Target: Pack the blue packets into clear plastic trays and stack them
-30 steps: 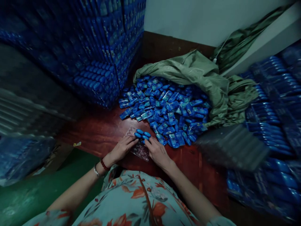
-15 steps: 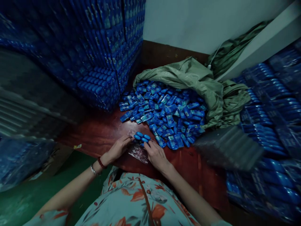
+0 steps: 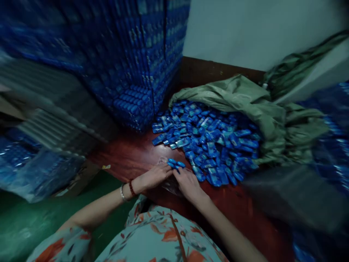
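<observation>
A clear plastic tray [image 3: 163, 161] lies on the red-brown table [image 3: 131, 154] just in front of me, with a few small blue pieces [image 3: 174, 163] set in its far end. My left hand [image 3: 154, 175] rests on the tray's left side, fingers on it. On the tray's right side lies my right hand [image 3: 188, 183], its fingertips touching the blue pieces. Just beyond the hands spreads a big heap of small blue packets [image 3: 209, 140], spilling out of a green cloth sack [image 3: 245, 100]. The frame is blurred, so the exact grip is unclear.
Tall stacks of filled blue trays [image 3: 136, 54] stand at the back left. More blue stacks [image 3: 332, 120] rise on the right, and a dark ribbed pile [image 3: 297, 198] lies near them. Wrapped blue bundles [image 3: 32, 171] sit low on the left beside a green floor [image 3: 24, 225].
The view has swung, so everything sits further right and is blurrier. Both hands stay on the tray and the blue pieces, in nearly the same pose.
</observation>
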A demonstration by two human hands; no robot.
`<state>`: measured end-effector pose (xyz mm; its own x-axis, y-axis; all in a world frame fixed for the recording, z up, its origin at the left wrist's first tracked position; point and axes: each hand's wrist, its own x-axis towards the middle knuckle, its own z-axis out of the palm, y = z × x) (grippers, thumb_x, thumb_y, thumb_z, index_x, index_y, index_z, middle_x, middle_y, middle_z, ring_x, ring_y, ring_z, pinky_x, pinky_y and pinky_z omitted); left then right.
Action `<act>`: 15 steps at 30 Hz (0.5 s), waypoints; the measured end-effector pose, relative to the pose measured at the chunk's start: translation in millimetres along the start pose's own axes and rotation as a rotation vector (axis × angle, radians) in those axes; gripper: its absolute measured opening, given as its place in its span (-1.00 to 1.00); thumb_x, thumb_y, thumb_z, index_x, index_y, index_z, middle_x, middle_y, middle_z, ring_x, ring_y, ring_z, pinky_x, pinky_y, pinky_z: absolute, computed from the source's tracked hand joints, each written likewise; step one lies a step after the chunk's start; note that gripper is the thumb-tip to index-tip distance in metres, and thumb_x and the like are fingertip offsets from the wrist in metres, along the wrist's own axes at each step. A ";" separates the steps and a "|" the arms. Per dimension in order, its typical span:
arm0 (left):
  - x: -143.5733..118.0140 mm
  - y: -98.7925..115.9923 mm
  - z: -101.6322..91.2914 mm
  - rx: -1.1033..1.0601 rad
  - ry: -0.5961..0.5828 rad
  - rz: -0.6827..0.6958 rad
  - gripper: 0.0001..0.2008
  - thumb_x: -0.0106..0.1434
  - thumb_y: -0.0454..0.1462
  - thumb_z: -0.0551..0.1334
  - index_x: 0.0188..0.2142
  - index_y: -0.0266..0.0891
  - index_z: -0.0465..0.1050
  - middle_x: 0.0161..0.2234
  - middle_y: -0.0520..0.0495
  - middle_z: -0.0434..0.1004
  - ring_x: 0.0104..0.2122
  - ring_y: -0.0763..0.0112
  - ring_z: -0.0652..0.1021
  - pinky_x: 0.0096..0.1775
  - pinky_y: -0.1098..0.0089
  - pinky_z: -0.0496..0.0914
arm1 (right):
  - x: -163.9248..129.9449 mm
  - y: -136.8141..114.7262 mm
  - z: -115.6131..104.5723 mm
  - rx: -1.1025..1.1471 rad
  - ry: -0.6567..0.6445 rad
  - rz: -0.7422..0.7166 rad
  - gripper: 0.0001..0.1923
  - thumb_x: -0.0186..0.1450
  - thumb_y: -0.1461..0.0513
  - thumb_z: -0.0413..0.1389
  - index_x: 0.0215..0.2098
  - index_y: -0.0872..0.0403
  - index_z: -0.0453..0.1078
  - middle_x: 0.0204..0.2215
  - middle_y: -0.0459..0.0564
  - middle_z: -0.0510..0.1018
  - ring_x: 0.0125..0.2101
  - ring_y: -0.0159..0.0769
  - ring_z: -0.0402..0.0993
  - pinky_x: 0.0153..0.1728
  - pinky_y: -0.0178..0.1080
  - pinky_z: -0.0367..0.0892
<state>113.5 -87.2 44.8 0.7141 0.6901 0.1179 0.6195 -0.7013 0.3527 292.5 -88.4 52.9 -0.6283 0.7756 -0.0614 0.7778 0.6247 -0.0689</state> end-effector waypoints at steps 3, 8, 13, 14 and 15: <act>-5.7 -1.2 6.6 0.057 0.051 0.048 -0.75 0.31 -0.40 0.01 -0.06 -0.30 0.35 -0.09 -0.23 0.45 -0.02 0.25 0.41 0.09 0.15 0.25 | -9.2 6.0 28.4 0.025 0.230 -0.062 -0.57 0.19 0.49 -0.12 -0.10 0.07 0.41 -0.32 0.09 0.53 -0.35 -0.21 0.48 -0.30 -0.21 0.34; -22.4 -11.8 32.2 0.081 0.172 -0.049 -0.70 0.29 -0.28 0.08 0.01 -0.21 0.32 -0.03 -0.26 0.41 0.01 0.18 0.39 -0.03 0.16 0.34 | -21.5 28.4 58.4 0.089 0.585 -0.187 -0.62 0.30 0.33 -0.12 -0.02 -0.09 0.38 -0.26 0.02 0.55 -0.36 -0.25 0.48 -0.38 -0.25 0.32; 0.3 -33.6 25.8 -0.167 0.521 -0.374 -0.75 0.29 -0.30 0.08 -0.05 -0.22 0.37 -0.10 -0.25 0.41 -0.07 0.27 0.43 -0.07 0.25 0.38 | -5.7 64.1 39.7 0.057 0.635 0.060 -0.69 0.33 0.19 -0.09 -0.06 0.03 0.40 -0.36 0.10 0.52 -0.34 -0.13 0.40 -0.31 -0.16 0.29; 9.8 -42.3 20.0 -0.207 0.576 -0.450 -0.77 0.29 -0.34 0.08 -0.10 -0.24 0.41 -0.12 -0.24 0.42 -0.09 0.29 0.44 -0.08 0.27 0.39 | 3.0 68.9 34.8 0.024 0.583 0.125 -0.68 0.32 0.15 -0.07 -0.10 0.08 0.42 -0.40 0.12 0.50 -0.35 -0.10 0.38 -0.32 -0.13 0.28; 19.3 -52.2 13.5 -0.235 0.613 -0.526 -0.80 0.28 -0.37 0.09 -0.15 -0.26 0.43 -0.16 -0.22 0.43 -0.13 0.31 0.46 -0.10 0.30 0.40 | 12.3 72.1 30.4 -0.018 0.522 0.166 -0.67 0.32 0.13 -0.07 -0.13 0.12 0.43 -0.42 0.13 0.48 -0.36 -0.08 0.35 -0.37 -0.13 0.26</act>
<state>99.4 -39.7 16.1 0.0054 0.9392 0.3433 0.6894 -0.2522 0.6791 340.4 -36.6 16.9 -0.4093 0.8034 0.4324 0.8691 0.4876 -0.0833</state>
